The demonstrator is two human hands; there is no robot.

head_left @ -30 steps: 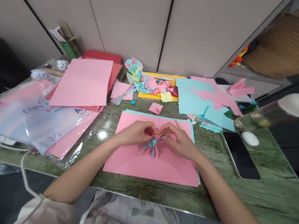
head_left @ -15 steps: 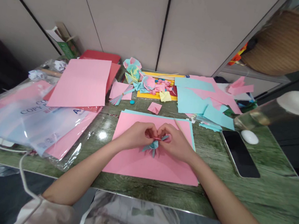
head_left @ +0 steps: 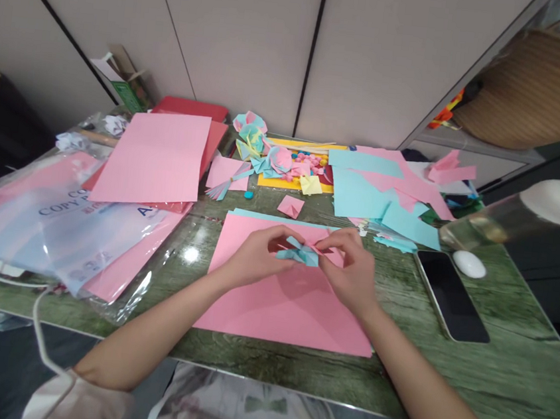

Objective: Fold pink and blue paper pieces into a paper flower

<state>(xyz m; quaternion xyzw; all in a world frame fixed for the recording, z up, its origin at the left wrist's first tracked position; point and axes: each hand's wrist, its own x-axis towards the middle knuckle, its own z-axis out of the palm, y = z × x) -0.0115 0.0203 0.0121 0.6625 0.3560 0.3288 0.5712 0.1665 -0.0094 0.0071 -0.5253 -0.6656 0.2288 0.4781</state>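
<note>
While your L hand (head_left: 257, 258) and R hand (head_left: 353, 270) face each other over a large pink sheet (head_left: 284, 313), a folded blue-and-pink paper piece (head_left: 305, 257) sits btwn them, in front of you at the center of the green table (head_left: 506, 386). Your L thumb and fingers clamp its blue L side; your R thumb and index finger pinch its pink R edge. Whether the piece touches the sheet below, can't tell. Just beyond the sheet's far edge lies a small pink folded square (head_left: 291, 206), w/ a small blue bit (head_left: 248, 195) to its L, near a tied bundle of pink & blue strips (head_left: 227, 184). Behind: a yellow folded paper (head_left: 311, 185) and a cluster of paper flowers (head_left: 279, 161). To the R, blue paper sheets (head_left: 359, 196) overlap pink ones; nearer you, a phone (head_left: 453, 298) lies face up next to a white oval object (head_left: 469, 263). On the L, a clear plastic copy-paper bag (head_left: 73, 221) lies partly under another pink sheet, approx. square (head_left: 152, 159).
</note>
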